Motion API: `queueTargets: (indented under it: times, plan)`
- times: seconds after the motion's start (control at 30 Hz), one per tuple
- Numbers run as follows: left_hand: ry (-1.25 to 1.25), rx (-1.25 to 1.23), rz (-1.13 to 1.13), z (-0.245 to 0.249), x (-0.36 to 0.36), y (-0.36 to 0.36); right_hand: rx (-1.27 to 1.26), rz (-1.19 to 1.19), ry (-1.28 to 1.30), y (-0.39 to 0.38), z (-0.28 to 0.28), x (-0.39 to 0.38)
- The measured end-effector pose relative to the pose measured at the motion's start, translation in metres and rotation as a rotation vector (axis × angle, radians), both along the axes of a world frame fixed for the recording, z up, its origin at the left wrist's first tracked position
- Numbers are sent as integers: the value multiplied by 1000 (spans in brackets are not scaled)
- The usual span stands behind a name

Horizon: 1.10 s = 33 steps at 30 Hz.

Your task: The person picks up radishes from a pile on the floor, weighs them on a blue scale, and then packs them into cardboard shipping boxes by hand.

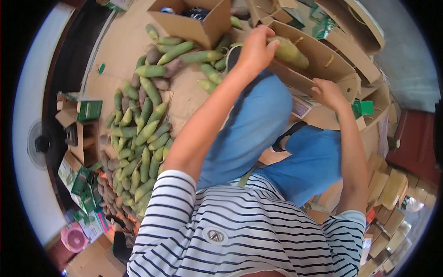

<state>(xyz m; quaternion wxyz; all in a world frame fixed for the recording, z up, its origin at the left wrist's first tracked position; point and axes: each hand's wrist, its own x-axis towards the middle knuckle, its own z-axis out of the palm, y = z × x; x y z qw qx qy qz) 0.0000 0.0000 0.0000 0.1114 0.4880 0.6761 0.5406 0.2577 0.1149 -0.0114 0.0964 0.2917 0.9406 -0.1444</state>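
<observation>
My left hand [258, 51] has its fingers on a large green radish [290, 53], which lies at the mouth of a long, open cardboard box [318, 51] with yellow cord loops inside. My right hand [330, 94] grips the near side edge of that box. The box is tilted beside my bent knee. To the left, a big heap of green radishes [146, 115] covers the floor, some of them greenish and some brownish-purple at the ends.
Another open carton [194, 23] with dark items inside stands beyond the heap. More cardboard boxes [364, 27] lie at the upper right. Green-and-brown cartons [87, 111], a fan [42, 144] and a pink basin [74, 237] line the left. Stacked boxes [392, 189] stand at the right.
</observation>
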Motion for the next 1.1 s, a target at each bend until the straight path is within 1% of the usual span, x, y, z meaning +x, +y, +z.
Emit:
queueTargets:
  times: [0.07,0.1,0.17,0.2,0.27,0.3,0.33,0.37,0.4,0.43,0.47,0.53,0.57,0.6,0.67,0.73,0.77,0.8,0.87,0.97,1.07,1.1]
  plan:
    - [71,-92,25,-6,3,-9,12,15,36,3,4,7]
    - [112,-49,52,-19,-20,-22,17,25,36,3,5,-9]
    - [197,-43,91,-44,-42,-62,-50,34,32,-2,7,-13]
    - [150,-132,126,-52,-54,-94,-57,53,47,-9,5,-22]
    - [161,-332,177,-108,-77,-163,-45,82,59,-19,8,-30]
    - [168,-456,236,-124,-76,-205,-62,79,53,-20,7,-31]
    - [181,-551,236,-157,-79,-251,-73,77,45,-19,7,-31]
    - [180,-787,225,-174,-76,-296,-83,75,36,-17,8,-31]
    - [219,-923,242,-196,-66,-345,-72,61,-1,-16,10,-32]
    - [224,-1161,222,-221,-60,-393,-62,51,-37,-16,11,-33]
    - [139,-1340,192,-223,-50,-432,-53,44,-73,-16,11,-35]
    - [-10,-1586,271,-235,-26,-502,-5,55,-14,-14,-2,-30]
    - [-63,-1717,285,-234,-15,-528,20,58,15,-13,-6,-28]
    - [-119,-1845,295,-234,-4,-551,67,72,-26,-15,-6,-29]
    - [-281,-1927,286,-247,12,-592,65,71,-62,-22,-6,-33]
    - [-271,-1879,276,-272,27,-624,104,72,-63,-25,-5,-32]
    - [-262,-1853,269,-282,28,-626,120,54,-64,-25,-5,-30]
    - [-304,-1825,281,-282,27,-616,135,38,-62,-24,-7,-29]
    - [-389,-1774,304,-261,24,-589,160,17,-65,-22,-9,-25]
    - [-372,-1570,364,-257,21,-573,176,-33,-59,-22,1,-17]
    - [-374,-1551,368,-259,20,-579,159,-44,-61,-21,6,-13]
    - [-349,-1581,347,-258,20,-581,135,-58,-33,-17,3,-11]
